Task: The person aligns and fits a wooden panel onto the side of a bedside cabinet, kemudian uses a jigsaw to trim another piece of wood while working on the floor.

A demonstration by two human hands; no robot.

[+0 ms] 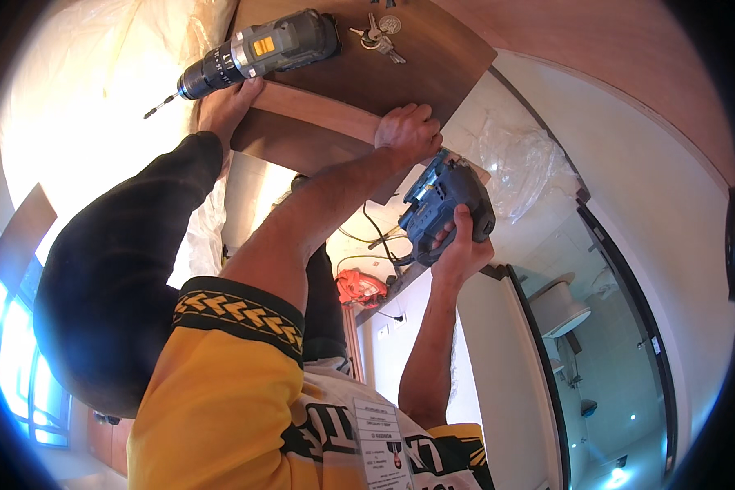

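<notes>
My left hand [408, 133] presses down with curled fingers on the right end of a narrow wooden strip [322, 112]. The strip lies across a dark brown board [433, 53]. In my right hand [463, 245] is a blue jigsaw [449, 204], gripped by its body. Its front end is close beside my left hand and the board's edge; the blade is hard to make out. A black-clad limb [122, 245], seemingly my bent leg, reaches the strip's left end, where what looks like a bare foot [229, 106] rests against it.
A cordless drill [278, 47] with a bit fitted lies on the board, near a bunch of keys [376, 39]. Clear plastic sheeting [523, 163] is crumpled at the right. Cables [376, 233] and a red item [361, 287] lie below. A doorway shows a toilet [565, 310].
</notes>
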